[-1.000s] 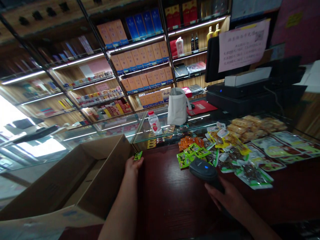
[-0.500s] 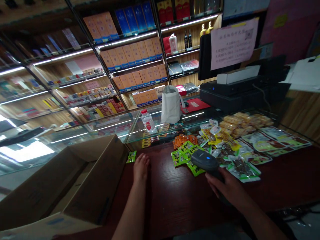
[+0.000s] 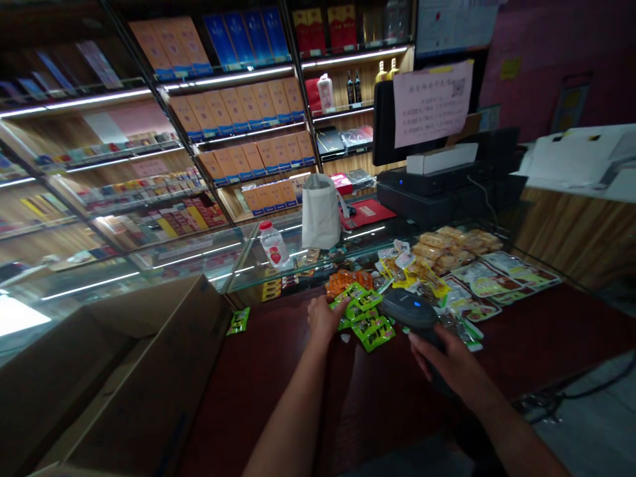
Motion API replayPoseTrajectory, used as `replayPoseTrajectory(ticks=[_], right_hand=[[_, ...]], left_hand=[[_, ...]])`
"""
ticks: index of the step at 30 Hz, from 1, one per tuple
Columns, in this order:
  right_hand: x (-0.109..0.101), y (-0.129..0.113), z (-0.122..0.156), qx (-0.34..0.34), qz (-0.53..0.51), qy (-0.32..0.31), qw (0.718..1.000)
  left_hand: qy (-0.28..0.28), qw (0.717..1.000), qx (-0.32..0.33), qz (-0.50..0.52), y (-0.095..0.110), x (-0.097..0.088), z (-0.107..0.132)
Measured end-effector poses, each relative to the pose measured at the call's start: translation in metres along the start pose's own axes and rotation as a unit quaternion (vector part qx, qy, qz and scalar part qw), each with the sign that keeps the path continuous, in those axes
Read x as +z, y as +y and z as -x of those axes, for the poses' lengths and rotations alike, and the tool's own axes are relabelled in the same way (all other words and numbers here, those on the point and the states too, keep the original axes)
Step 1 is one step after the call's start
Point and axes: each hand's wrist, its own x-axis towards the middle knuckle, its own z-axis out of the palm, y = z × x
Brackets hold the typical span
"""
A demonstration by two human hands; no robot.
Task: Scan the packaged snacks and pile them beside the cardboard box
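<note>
My left hand (image 3: 322, 316) reaches over the dark wooden counter (image 3: 278, 391) to a small heap of green snack packets (image 3: 370, 318). Its fingers curl down onto the nearest packet at the heap's left edge. My right hand (image 3: 447, 368) grips the handle of a black barcode scanner (image 3: 410, 309), whose blue light shows and whose head hangs just right of the green packets. One single green packet (image 3: 238, 321) lies apart on the counter beside the cardboard box (image 3: 124, 371).
More snack packets (image 3: 467, 271), orange, yellow and white, spread behind the scanner. A glass display case (image 3: 213, 255) carries a water bottle (image 3: 272, 245) and a white bag (image 3: 320, 212). A till with monitor (image 3: 427, 132) stands behind. Cables (image 3: 571, 396) trail at right.
My left hand let go of the single green packet by the box and moved right to the green heap. The scanner in my right hand stayed near the heap.
</note>
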Motion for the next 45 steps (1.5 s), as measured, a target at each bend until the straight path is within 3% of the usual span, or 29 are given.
replayPoseTrajectory(ticks=[5,12,15,21,27,32,38,45], right_hand=[[-0.002,-0.001,0.0,-0.011,0.005,-0.008,1.0],[-0.001,0.0,0.0,-0.013,0.014,-0.013,1.0],[0.001,0.0,-0.001,-0.013,0.012,-0.023,1.0],[0.01,0.0,-0.004,-0.014,0.015,-0.054,0.998],[0.031,-0.005,-0.006,-0.019,0.051,-0.085,0.995],[0.056,-0.013,-0.011,-0.033,0.053,-0.108,0.992],[0.091,-0.009,-0.02,-0.052,0.056,-0.151,0.986],[0.109,0.005,-0.018,-0.05,0.077,-0.163,0.982]], left_hand=[[0.003,1.0,-0.01,0.004,0.002,0.01,-0.009],[-0.006,0.99,0.024,0.138,-0.003,0.008,-0.007],[0.004,0.98,0.035,0.197,-0.006,-0.006,0.0],[0.028,0.959,0.028,0.28,-0.024,-0.052,0.023],[0.05,0.929,-0.044,0.364,-0.049,-0.088,0.032],[0.077,0.918,-0.043,0.386,-0.072,-0.106,0.026],[0.107,0.918,-0.05,0.38,-0.098,-0.106,0.023],[0.121,0.922,-0.052,0.365,-0.106,-0.101,0.022]])
